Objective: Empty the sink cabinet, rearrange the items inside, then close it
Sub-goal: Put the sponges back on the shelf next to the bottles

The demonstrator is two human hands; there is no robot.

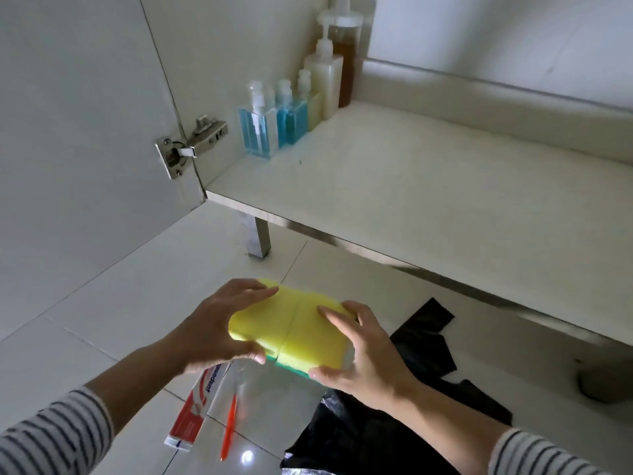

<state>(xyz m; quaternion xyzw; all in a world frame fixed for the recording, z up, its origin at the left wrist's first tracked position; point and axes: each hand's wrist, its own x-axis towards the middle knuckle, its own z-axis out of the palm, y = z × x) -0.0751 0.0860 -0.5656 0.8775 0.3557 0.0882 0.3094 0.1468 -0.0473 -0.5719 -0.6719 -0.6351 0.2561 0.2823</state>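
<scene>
Two hands hold a pair of yellow sponges [294,332] side by side above a white tiled floor [113,303], in front of an open sink cabinet. The left hand [219,329] grasps the left sponge, fingers curled over its far edge and thumb under the near one; the right hand [363,351] grips the right sponge, fingers spread across the top and thumb at the near corner, where a green scouring layer shows beneath the yellow. The two sponges touch along a visible seam. Both forearms emerge from striped sleeves [54,437]. Inside the cabinet, on its pale shelf [428,186], five pump bottles stand in a row against the left wall: two blue bottles [270,126] nearest the front, one small yellowish bottle [313,104] behind them, one tall cream-coloured bottle [325,80] next, and one tall amber bottle [349,60] at the back. The cabinet door [78,108] stands open at the left on one visible metal hinge [188,145]. One metal cabinet leg [258,240] rests on the floor below the shelf edge. On the floor beneath the hands lie one red-and-white toothpaste box [197,406], one orange toothbrush [228,426] just beside it, and crumpled black plastic bags [370,437], how many cannot be told. A grey object [606,382] sits at the right edge, too blurred to identify.
</scene>
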